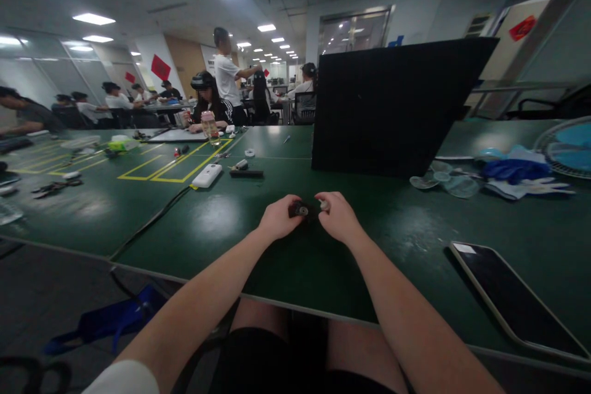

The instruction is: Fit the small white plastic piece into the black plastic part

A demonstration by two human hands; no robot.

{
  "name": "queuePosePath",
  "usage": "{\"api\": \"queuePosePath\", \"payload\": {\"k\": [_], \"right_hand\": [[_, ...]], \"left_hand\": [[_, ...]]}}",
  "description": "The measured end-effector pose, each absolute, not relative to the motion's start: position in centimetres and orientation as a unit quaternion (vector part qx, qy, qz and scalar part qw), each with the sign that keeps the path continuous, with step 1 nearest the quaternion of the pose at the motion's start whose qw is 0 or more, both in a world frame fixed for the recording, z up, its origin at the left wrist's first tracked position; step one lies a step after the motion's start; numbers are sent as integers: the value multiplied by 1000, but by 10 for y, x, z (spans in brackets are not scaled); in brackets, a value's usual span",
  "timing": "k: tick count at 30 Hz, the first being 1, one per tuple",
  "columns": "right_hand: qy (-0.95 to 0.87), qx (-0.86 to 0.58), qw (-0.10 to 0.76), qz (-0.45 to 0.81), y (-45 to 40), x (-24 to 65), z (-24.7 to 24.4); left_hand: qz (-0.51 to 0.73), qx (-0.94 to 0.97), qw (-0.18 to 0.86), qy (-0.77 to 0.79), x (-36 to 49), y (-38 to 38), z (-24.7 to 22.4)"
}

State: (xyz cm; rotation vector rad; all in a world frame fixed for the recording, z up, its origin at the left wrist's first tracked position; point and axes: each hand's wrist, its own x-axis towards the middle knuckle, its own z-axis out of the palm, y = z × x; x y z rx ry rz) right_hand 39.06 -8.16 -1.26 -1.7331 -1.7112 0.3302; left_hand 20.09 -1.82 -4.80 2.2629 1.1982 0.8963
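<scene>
Over the green table [295, 271], my left hand [279, 218] is closed round a small dark cylindrical object [299, 209] with a pale round end facing right. A short gap to its right, my right hand [338, 215] pinches a small light-coloured piece [324, 204]. The two held things look apart from each other. Fingers hide much of both, and fine detail is too small to tell.
A large black panel [392, 108] stands beyond my hands. On the right lie a phone [514, 295] and blue-and-white gloves [517, 171]. A white power strip [207, 176] with a cable and a black bar [247, 174] lie left. People sit across the table.
</scene>
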Motion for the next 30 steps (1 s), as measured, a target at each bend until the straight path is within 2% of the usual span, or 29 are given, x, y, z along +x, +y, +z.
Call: {"api": "queuePosePath", "payload": {"k": [5, 17, 30], "right_hand": [[-711, -615, 310, 139, -86, 386, -12], [-696, -612, 332, 175, -85, 388, -13], [-696, -607, 353, 149, -79, 389, -19]], "left_hand": [[329, 814, 187, 441, 199, -16, -49], [327, 812, 168, 454, 198, -14, -51], [322, 815, 160, 455, 199, -15, -49]]}}
